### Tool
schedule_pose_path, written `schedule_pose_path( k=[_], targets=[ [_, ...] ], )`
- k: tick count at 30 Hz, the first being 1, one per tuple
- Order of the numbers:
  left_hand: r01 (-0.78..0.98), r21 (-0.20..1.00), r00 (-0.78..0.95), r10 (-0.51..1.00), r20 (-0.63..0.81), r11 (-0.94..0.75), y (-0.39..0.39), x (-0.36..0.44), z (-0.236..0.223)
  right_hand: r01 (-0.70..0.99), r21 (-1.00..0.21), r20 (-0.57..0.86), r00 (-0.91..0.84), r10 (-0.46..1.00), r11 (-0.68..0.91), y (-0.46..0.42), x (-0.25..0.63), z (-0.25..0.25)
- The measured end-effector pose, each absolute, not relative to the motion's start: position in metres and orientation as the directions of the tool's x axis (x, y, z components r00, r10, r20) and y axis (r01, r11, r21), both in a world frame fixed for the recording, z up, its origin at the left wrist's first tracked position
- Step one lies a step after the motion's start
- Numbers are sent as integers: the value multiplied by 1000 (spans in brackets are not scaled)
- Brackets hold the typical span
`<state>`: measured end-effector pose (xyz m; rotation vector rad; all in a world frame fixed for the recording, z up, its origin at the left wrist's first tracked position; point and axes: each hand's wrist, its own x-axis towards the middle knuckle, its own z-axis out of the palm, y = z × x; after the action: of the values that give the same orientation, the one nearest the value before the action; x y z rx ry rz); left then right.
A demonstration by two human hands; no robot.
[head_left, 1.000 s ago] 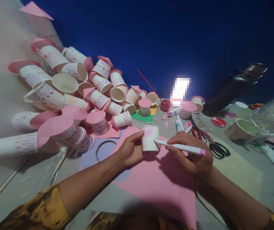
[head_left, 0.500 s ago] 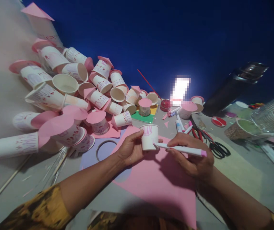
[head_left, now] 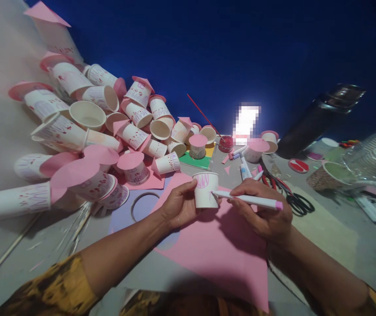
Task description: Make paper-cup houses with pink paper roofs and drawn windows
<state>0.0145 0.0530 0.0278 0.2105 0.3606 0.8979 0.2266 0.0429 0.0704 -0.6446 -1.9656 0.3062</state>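
A person's left hand (head_left: 180,205) grips a white paper cup (head_left: 205,199) mid-frame as the right hand (head_left: 265,215) clasps a pink-ended marker (head_left: 253,200) at its wall.
Pink zigzags run below its rim; beyond, at frame left, decorated cups (head_left: 87,116) pile up, their markings unreadable.

Cup pile (head_left: 102,139) left; scissors (head_left: 293,201) right
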Motion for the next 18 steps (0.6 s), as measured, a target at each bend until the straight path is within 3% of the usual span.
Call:
schedule_pose_path(
  k=[7,18],
  targets=[
    [-703,367,585,789,-188,609,53,11,24,336,-463,746,-351,566,820,43,230,77],
    [-726,302,582,786,-210,618,52,10,25,334,-456,759,-337,556,825,43,229,77]
  ],
)
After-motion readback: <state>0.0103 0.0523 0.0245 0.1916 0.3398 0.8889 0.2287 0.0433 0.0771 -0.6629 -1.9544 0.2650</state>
